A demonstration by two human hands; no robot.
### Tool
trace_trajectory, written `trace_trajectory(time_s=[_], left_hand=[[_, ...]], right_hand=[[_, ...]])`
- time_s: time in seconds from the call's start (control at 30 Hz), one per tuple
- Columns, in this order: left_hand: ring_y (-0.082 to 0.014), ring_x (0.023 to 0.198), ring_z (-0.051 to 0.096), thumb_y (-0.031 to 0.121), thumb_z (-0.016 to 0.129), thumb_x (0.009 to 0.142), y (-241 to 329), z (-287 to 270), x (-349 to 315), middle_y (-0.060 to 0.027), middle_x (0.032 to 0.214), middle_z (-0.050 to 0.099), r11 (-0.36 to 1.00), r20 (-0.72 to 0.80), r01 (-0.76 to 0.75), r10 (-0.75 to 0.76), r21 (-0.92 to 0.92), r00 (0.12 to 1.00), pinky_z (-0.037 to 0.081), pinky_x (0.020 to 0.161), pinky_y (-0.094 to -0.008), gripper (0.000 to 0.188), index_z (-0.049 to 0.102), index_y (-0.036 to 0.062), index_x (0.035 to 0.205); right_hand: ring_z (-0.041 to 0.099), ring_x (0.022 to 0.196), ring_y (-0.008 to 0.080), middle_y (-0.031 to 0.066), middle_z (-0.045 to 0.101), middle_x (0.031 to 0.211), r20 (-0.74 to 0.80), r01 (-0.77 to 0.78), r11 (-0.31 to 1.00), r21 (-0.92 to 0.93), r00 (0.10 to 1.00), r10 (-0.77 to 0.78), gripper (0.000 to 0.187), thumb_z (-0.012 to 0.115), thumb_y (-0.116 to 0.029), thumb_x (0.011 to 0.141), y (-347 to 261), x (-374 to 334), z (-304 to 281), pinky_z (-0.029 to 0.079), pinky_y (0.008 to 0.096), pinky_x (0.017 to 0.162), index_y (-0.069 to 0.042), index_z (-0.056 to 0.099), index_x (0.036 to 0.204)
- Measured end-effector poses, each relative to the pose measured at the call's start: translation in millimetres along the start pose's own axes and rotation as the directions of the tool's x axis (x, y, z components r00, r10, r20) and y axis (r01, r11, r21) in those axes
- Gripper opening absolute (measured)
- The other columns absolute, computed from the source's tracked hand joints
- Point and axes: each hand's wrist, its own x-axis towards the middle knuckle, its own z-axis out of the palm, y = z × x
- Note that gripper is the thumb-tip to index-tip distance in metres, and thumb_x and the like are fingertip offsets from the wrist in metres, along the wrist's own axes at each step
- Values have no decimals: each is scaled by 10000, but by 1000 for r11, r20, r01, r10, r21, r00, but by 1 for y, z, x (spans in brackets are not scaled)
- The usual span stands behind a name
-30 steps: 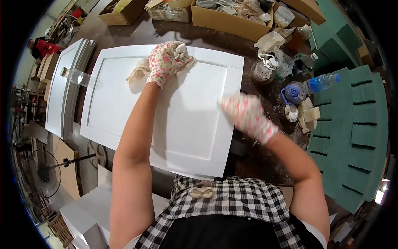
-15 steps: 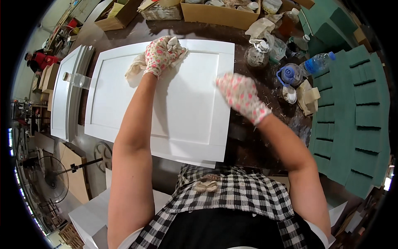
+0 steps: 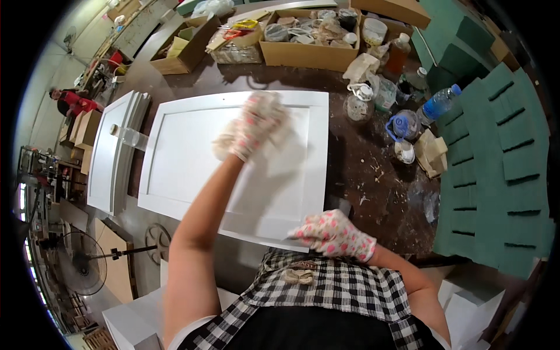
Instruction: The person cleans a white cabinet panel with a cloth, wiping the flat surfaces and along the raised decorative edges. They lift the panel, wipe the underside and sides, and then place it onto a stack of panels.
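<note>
A white panel door (image 3: 204, 157) with a raised frame lies flat on the dark worktable. My left hand (image 3: 256, 125), in a white glove with pink and red spots, is closed on a cream cloth (image 3: 224, 140) and presses it to the panel's upper middle; motion blurs the hand. By the panel's near right corner is my right hand (image 3: 335, 233), in a matching glove. Its fingers are drawn together over the near edge, and I cannot make out what they hold, if anything.
Further white panels (image 3: 111, 157) stand at the left, with a clear bottle (image 3: 129, 137) on them. Cardboard boxes (image 3: 309, 55) of odds and ends line the back. Several bottles and jugs (image 3: 402, 125) crowd the right, beside green padded sheeting (image 3: 484, 175). A fan (image 3: 81, 262) stands lower left.
My left hand has slid the cloth rightward across the panel. My right hand has come down from the panel's right side to its near right corner. The whole view has shifted slightly.
</note>
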Motion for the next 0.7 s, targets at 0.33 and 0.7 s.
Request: trace_trajectory(time_s=[0.33, 0.7], left_hand=[[-307, 1134, 515, 388, 736, 717, -1, 63, -65, -52, 1224, 560, 66, 444, -439, -138, 896, 885, 410, 953, -492, 577, 570, 225, 1244], [-313, 1010, 599, 367, 711, 779, 51, -13, -126, -129, 1112, 611, 332, 106, -82, -56, 940, 993, 490, 848, -437, 501, 591, 160, 1219]], right_hand=[[609, 742, 250, 75, 603, 801, 161, 80, 981, 177, 981, -109, 223, 638, -185, 880, 15, 19, 36, 488, 379, 660, -109, 680, 1085], [572, 638, 223, 63, 604, 711, 189, -168, 978, 124, 972, 142, 185, 690, -139, 817, 8, 22, 24, 443, 347, 575, -93, 715, 995]])
